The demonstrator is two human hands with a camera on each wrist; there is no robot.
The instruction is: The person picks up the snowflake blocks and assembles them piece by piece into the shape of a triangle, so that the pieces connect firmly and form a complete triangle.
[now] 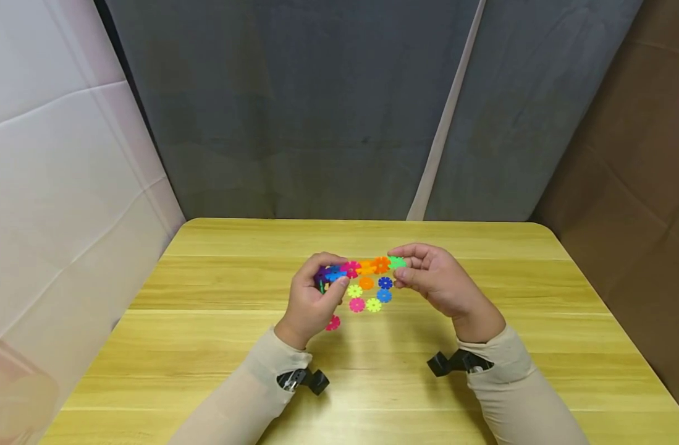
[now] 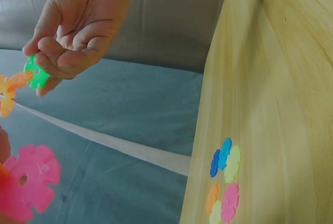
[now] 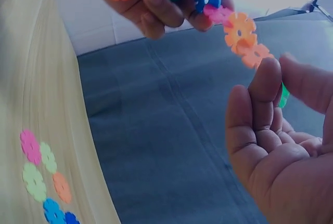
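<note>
Two bare hands hold a short chain of interlocked plastic flower-shaped discs (image 1: 361,267) just above a yellow wooden surface (image 1: 539,321), near its middle. At the chain's left end, the left hand (image 1: 312,300) has its fingers curled in a grip round a cluster of purple, blue and pink discs. The right hand (image 1: 436,281) pinches the green disc (image 1: 396,262) at the chain's right end between thumb and fingertips. Between the hands the chain runs pink, then orange, then green. Below it, several loose discs (image 1: 369,293) lie flat on the surface in a small group: orange, blue, yellow, pink and light green. One more pink disc (image 1: 332,322) lies near the left wrist. Grey cloth (image 1: 317,111) hangs behind the surface.
</note>
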